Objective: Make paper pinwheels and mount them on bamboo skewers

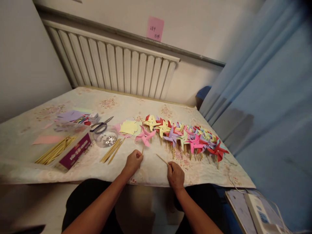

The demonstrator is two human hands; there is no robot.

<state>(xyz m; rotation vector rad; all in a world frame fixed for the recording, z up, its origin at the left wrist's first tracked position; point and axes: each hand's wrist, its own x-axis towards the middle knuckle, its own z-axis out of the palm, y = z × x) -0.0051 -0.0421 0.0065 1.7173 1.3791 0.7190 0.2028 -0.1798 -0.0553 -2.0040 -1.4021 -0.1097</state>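
At the near side, over the flowered tablecloth, we are keeping both hands well apart. With our left hand we are pinching, fingers together, the stick under a pink pinwheel, whose head is showing just beyond this hand. With our right hand we are clamping one bare stick, its free end pointing toward the left. If we are pressing too hard, the thin stick could be snapping; if we are holding too loosely, the pinwheel could be tipping and its paper blades bending.

A little farther, loose sticks are lying beside a round dish of small shiny pieces. A careless left elbow or sleeve could be tipping this dish and scattering them.

Beyond our right hand, many other pinwheels are crowding close, so a wide swing could be catching their blades. Farther left, yellow paper and scissors are resting; behind everything, a radiator is standing.
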